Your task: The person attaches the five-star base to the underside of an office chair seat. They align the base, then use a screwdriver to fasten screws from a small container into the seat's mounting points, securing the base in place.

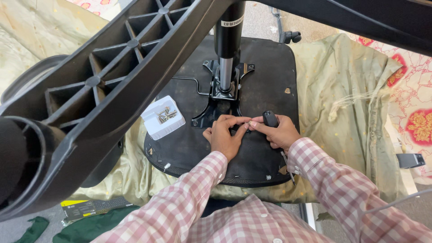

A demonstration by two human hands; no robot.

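Small brass-coloured screw (250, 122), perhaps, pinched upright over black seat underside (270, 72)

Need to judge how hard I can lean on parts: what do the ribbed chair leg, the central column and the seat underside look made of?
Ribbed chair leg: apparently moulded black plastic, matte, with webbed ribs. Central column: metal by the look, a glossy black sleeve over a bright polished rod. Seat underside: covered in dull black fabric, seemingly stapled at the rim; the board beneath is hidden.

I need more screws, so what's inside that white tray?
The white tray holds a small heap of metal screws. Anything under the heap is covered.
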